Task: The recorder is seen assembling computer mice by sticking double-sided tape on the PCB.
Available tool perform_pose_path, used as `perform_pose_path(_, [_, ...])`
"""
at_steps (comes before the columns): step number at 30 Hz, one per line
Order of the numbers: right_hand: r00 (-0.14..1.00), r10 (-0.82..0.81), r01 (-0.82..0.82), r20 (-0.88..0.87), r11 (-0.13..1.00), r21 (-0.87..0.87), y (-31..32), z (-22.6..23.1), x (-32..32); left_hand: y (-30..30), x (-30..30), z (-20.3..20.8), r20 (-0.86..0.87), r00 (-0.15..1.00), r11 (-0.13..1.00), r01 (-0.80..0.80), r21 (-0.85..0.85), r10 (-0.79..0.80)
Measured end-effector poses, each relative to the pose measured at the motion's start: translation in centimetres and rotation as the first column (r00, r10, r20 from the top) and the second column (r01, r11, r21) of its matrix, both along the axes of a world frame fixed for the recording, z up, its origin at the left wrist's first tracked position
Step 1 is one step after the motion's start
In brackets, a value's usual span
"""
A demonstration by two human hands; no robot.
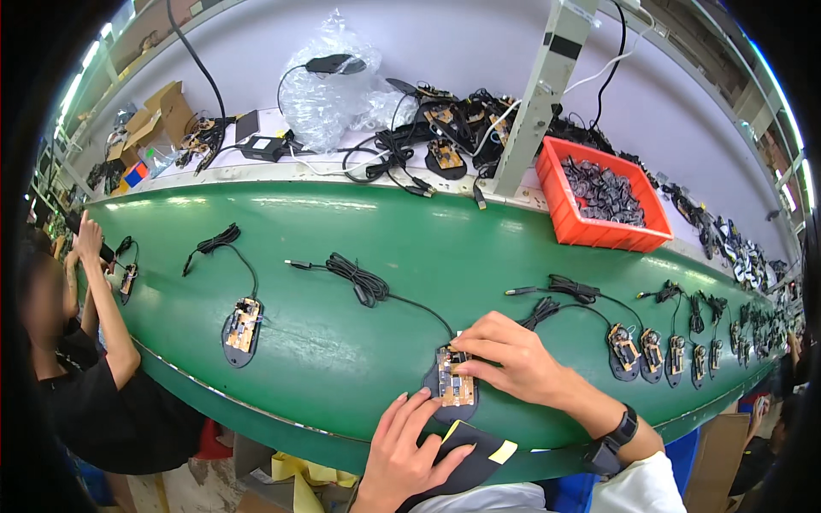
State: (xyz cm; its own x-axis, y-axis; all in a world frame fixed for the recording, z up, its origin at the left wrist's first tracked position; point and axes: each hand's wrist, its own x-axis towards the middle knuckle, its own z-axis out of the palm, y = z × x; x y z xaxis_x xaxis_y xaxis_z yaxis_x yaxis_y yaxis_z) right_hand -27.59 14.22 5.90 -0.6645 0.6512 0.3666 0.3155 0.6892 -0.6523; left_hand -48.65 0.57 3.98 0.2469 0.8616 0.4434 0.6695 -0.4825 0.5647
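Board: brown, sitting on a black base, on the green belt right in front of the person. I call it the middle of my clock, with twelve pointing away from the person.
Right hand: near three o'clock. The thumb and first finger make a narrow pinch over the board's far end. I cannot tell if a small bit is in the pinch.
Left hand: at seven o'clock. The fingers are spread, and the tips touch the near left edge. I think they help keep the base from sliding.
Pinch: best kept small and soft, I would say. Push straight down, not to one side, and keep the tips off the tiny parts.
Base: best kept flat on the belt, so nothing rocks.
Cable: coiled between ten and eleven, with its tail running to the board's far end. A tug there could turn the board, so leave it slack.
Bin: red, between one and two, full of dark bits.
More boards: a row starts near three.
Co-worker: over at nine, arms up.
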Motion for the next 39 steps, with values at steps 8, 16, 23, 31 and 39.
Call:
perform_pose_path(8, [0.998, -0.060, 0.061, -0.031, 0.997, 0.037, -0.5, -0.6, -0.3, 0.0, 0.0, 0.1, -0.040, 0.999, 1.000, 0.011, -0.027, -0.012])
perform_pose_path(16, [0.980, -0.067, 0.045, 0.187, 0.992, 0.122, -0.7, 0.0, 0.5, 0.3, 0.4, -0.6, 0.001, 1.000, 0.999, 0.014, -0.032, -0.014])
perform_pose_path(23, [0.901, -0.169, 0.069, 0.399, 0.965, 0.252, -1.4, 1.2, 0.2, 0.2, 0.9, 0.1, -0.022, 0.999, 0.996, 0.033, -0.081, -0.034])
perform_pose_path(31, [0.861, -0.321, 0.174, 0.395, 0.915, 0.365, -2.2, 0.7, 0.4, 0.0, 0.9, 0.4, -0.018, 0.998, 0.996, 0.053, -0.071, -0.054])
perform_pose_path(39, [0.988, -0.108, 0.066, -0.111, 0.942, -0.329, -9.0, 4.0, 2.0, -1.2, -1.2, 3.3, 0.330, 0.941, 0.977, -0.002, -0.213, 0.073])
